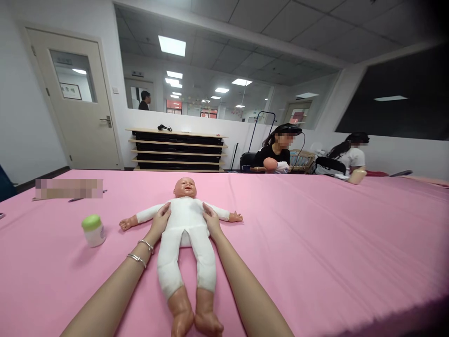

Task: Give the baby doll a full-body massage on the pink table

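Note:
A baby doll [185, 215] lies on its back on the pink-covered table, with its head at the far end and feet towards me. It has a white cloth body and bare-looking plastic head, hands and feet. Against its chest, on the picture's left side, rests my left hand [162, 219], fingers stretched out near the doll's armpit. My right hand [212, 220] touches the opposite side of the chest just as high, its fingers also extended. To the left of the doll stands a white jar [94, 234] with a green lid.
A blurred-out item [68, 188] lies at the table's far left. Beyond the pink cloth [315, 243] are a low shelf stack [178, 150] and a seated person [275, 152] holding another doll. A second person [351, 157] sits farther right. One more person [144, 100] shows behind the glass.

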Demonstrator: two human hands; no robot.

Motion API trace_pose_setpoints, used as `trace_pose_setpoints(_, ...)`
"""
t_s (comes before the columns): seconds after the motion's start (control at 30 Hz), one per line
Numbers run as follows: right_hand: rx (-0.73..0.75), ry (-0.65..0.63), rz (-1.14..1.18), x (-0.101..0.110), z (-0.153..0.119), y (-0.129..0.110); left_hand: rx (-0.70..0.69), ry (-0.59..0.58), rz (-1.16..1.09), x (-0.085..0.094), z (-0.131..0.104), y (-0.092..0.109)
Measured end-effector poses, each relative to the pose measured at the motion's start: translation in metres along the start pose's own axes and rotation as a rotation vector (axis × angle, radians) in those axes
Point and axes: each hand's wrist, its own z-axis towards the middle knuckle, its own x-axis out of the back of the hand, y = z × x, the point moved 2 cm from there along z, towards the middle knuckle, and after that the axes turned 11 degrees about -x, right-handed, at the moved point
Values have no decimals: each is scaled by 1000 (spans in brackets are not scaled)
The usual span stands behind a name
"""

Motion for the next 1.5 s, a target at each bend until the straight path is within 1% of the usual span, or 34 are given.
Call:
trace_pose_setpoints(0.07,6,-11,29,4,-16,1,-24,18,67,10,-14,6)
trace_pose_setpoints(0.1,12,7,38,7,-22,1,-73,30,149,17,-21,12)
trace_pose_setpoints(0.17,11,92,55,14,-31,-1,-257,68,400,34,-36,31)
trace_pose_setpoints(0.23,-12,176,98,20,-37,-4,-485,125,703,54,-51,58)
trace_pose_setpoints(0.27,-26,191,131,21,-39,-6,-560,154,839,64,-58,71)
trace_pose_setpoints(0.3,-38,182,165,21,-40,-8,-593,192,968,75,-65,82)
trace_pose_setpoints(0.33,-48,164,197,19,-42,-10,-590,270,1080,87,-70,92)
trace_pose_setpoints(0.37,-53,140,220,17,-44,-13,-556,351,1169,99,-73,98)
trace_pose_setpoints(0.43,-56,90,241,10,-48,-18,-397,487,1269,123,-76,101)
trace_pose_setpoints(0.47,-57,67,239,6,-51,-21,-288,510,1267,134,-75,97)
trace_pose_setpoints(0.5,-50,47,225,2,-55,-24,-175,495,1228,143,-73,91)
trace_pose_setpoints(0.57,-1,15,154,-7,-65,-32,-2,407,1110,153,-68,77)
trace_pose_setpoints(0.6,35,4,103,-12,-71,-36,33,361,1074,154,-65,72)
trace_pose_setpoints(0.63,69,-11,60,-18,-78,-40,21,323,1069,150,-64,70)
trace_pose_setpoints(0.67,84,-42,40,-24,-85,-43,-39,294,1092,142,-65,71)
trace_pose_setpoints(0.7,72,-90,52,-31,-93,-46,-140,265,1132,131,-67,75)
trace_pose_setpoints(0.73,27,-166,105,-38,-102,-47,-267,215,1176,117,-71,80)
trace_pose_setpoints(0.77,-51,-269,181,-46,-110,-48,-416,154,1196,100,-76,87)
trace_pose_setpoints(0.8,-136,-375,254,-54,-118,-47,-555,83,1220,82,-83,94)
trace_pose_setpoints(0.83,-220,-476,312,-62,-126,-46,-682,-13,1252,65,-91,101)
trace_pose_setpoints(0.87,-287,-563,356,-68,-134,-45,-792,-90,1278,49,-99,107)
trace_pose_setpoints(0.9,-330,-629,388,-73,-139,-44,-855,-132,1303,36,-106,111)
trace_pose_setpoints(0.93,-355,-674,414,-77,-143,-43,-891,-139,1322,27,-112,115)
trace_pose_setpoints(1.0,-379,-703,471,-81,-147,-40,-911,-129,1355,15,-120,118)
trace_pose_setpoints(1.1,-434,-681,538,-81,-146,-38,-856,-129,1370,13,-124,116)
trace_pose_setpoints(1.17,-476,-699,561,-79,-145,-39,-755,-118,1339,19,-119,114)
trace_pose_setpoints(1.23,-508,-763,572,-77,-147,-42,-566,-39,1251,31,-110,110)
trace_pose_setpoints(1.3,-518,-835,566,-75,-149,-46,-290,95,1101,49,-99,105)
trace_pose_setpoints(1.33,-517,-854,552,-74,-150,-46,-152,163,1024,59,-95,101)
trace_pose_setpoints(1.37,-517,-865,529,-74,-151,-46,-42,216,969,67,-91,97)
trace_pose_setpoints(1.4,-520,-862,500,-74,-151,-45,30,255,938,74,-88,94)
trace_pose_setpoints(1.43,-528,-854,470,-74,-151,-44,67,286,922,80,-85,91)
trace_pose_setpoints(1.5,-551,-844,418,-76,-150,-40,70,326,900,88,-82,86)
